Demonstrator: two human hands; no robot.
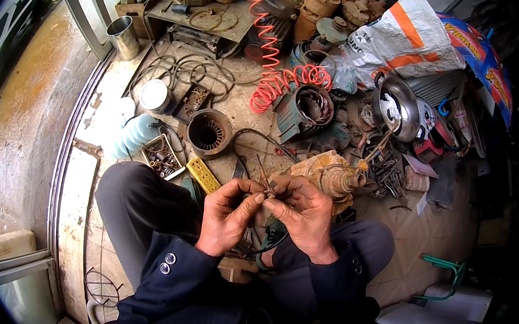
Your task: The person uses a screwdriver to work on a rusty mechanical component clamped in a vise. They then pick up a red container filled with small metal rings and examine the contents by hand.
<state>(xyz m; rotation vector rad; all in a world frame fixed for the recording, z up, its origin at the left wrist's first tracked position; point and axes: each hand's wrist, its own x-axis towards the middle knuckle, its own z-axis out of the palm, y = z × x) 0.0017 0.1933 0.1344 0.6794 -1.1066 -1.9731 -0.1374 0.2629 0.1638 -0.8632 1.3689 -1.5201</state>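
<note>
Two hands meet over the person's lap, fingertips pinched together on a small part that looks dark and metallic, with a thin wire rising from it; it is too small to tell more. The left hand is curled nearly closed, thumb and forefinger nipping the part from the left, knuckles up and wrist bent inward. The right hand is likewise closed round it from the right, fingers folded, thumb pressed toward the left forefinger. Both forearms come up from the lower edge in dark sleeves with buttons at the left cuff. The part hangs above the floor, between the knees, not resting on anything. Just beyond the right hand lies a rusty tan motor, its shaft end pointing right. Beyond the left hand, on the floor, lie a yellow block, a small tray of bits and a round stator. Farther out a red coiled hose runs toward the far edge of the floor, near a second stator in a green housing. At the far left stands a steel cup; toward the far right lie a white sack and a shiny bowl.
</note>
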